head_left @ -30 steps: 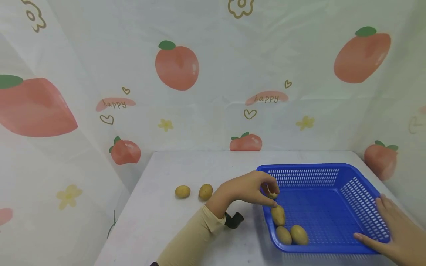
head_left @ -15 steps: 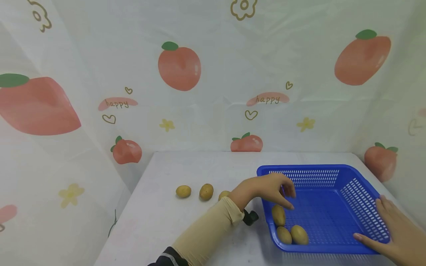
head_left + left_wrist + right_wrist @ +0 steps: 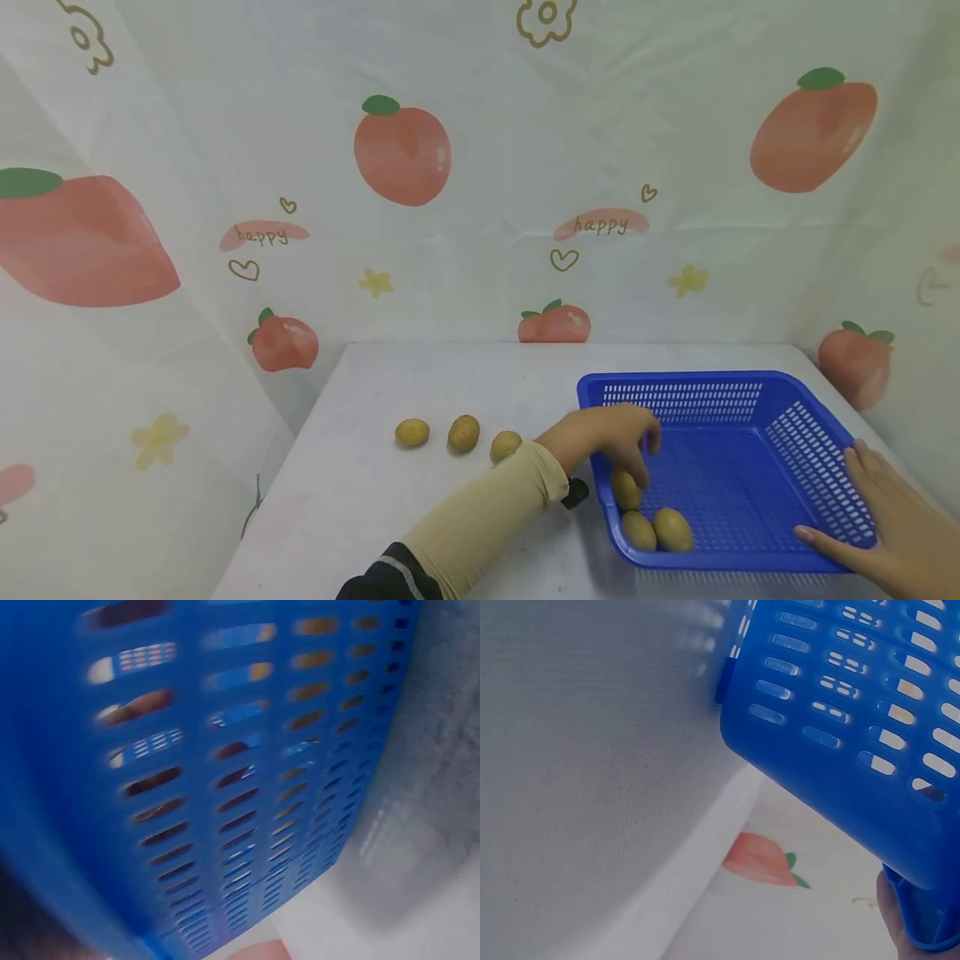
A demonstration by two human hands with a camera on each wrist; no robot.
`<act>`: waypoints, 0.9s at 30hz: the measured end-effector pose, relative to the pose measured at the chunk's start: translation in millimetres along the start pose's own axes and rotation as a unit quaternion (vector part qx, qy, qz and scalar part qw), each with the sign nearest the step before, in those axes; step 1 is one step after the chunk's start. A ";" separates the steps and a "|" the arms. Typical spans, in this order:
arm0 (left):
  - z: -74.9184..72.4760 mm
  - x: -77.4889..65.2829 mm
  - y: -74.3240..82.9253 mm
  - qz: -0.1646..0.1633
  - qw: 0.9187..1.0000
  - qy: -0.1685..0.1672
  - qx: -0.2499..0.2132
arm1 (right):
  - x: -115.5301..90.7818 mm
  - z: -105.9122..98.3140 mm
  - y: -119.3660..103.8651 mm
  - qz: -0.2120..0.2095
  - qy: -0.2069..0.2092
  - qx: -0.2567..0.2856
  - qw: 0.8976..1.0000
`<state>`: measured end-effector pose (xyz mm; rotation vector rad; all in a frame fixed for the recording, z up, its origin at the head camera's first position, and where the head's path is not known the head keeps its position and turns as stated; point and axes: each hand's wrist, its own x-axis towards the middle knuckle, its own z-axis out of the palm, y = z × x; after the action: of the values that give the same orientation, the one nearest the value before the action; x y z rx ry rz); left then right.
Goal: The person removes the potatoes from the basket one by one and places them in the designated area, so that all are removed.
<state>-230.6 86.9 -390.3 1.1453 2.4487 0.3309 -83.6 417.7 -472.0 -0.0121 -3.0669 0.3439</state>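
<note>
Three potatoes (image 3: 673, 530) show in the basket (image 3: 720, 471), three out on the table (image 3: 435, 379), right hand (image 3: 885, 508) spread wide, left hand (image 3: 622, 432) bent down, its hold impossible to tell!

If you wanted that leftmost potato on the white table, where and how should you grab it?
Probably from above: the left hand could pinch the leftmost potato across its middle, on the near and far sides. It lies lengthwise roughly left to right, so that looks like its narrower span, and the next potato sits apart, leaving some room.
</note>
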 end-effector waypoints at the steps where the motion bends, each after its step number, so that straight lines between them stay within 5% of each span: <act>1: 1.9 0.8 1.8 -0.007 1.000 -0.005 0.014 | 0.4 1.1 1.1 -0.001 0.001 0.002 1.000; 9: 16.2 5.5 10.3 -0.050 0.996 -0.033 0.070 | 2.4 7.0 6.2 -0.006 0.023 0.007 1.000; 27: 17.2 2.0 18.6 -0.079 0.991 -0.040 0.105 | 2.6 7.2 5.3 -0.013 0.034 0.006 0.999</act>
<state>-211.2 100.9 -398.9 1.0139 2.5276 -0.0203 -86.5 421.3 -480.1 0.0155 -2.9940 0.3530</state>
